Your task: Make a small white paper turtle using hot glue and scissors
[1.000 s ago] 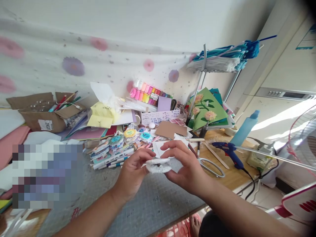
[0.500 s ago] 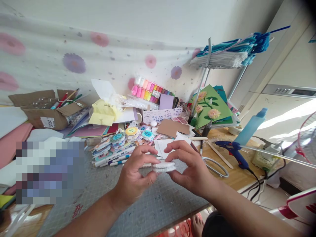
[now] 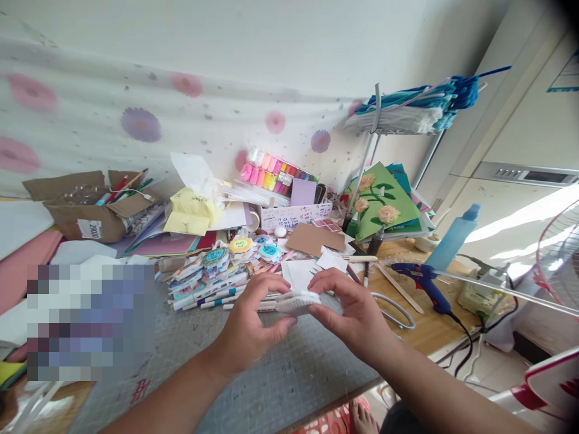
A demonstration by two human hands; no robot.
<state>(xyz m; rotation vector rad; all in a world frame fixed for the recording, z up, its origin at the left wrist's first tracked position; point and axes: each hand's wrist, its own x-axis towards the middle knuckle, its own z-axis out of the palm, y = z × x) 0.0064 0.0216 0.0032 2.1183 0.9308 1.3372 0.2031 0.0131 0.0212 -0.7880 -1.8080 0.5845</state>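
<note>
A small flat white piece (image 3: pixel 296 303), rounded and layered with a rough edge, is held above the grey cutting mat (image 3: pixel 235 380). My left hand (image 3: pixel 257 313) curls round its left side, thumb below and fingers on top. From the right, my right hand (image 3: pixel 348 313) pinches it between thumb and fingers. Its exact kind is unclear. Just behind the hands lie several white markers (image 3: pixel 217 296), a sheet of white paper (image 3: pixel 298 274) and grey-handled scissors (image 3: pixel 395 310), partly covered by my right hand.
Decorated paper pieces (image 3: pixel 239 246) are heaped behind the markers. To the right are a blue glue gun (image 3: pixel 425 286) with its cable, a wooden stick (image 3: pixel 402 289) and a blue bottle (image 3: pixel 456 238). A cardboard box (image 3: pixel 85 223) stands back left; pipe cleaners (image 3: pixel 416 108) hang in a raised holder.
The white piece has tilted, so more of its near side shows. My fingers have shifted around it, and the camera view has moved slightly.
</note>
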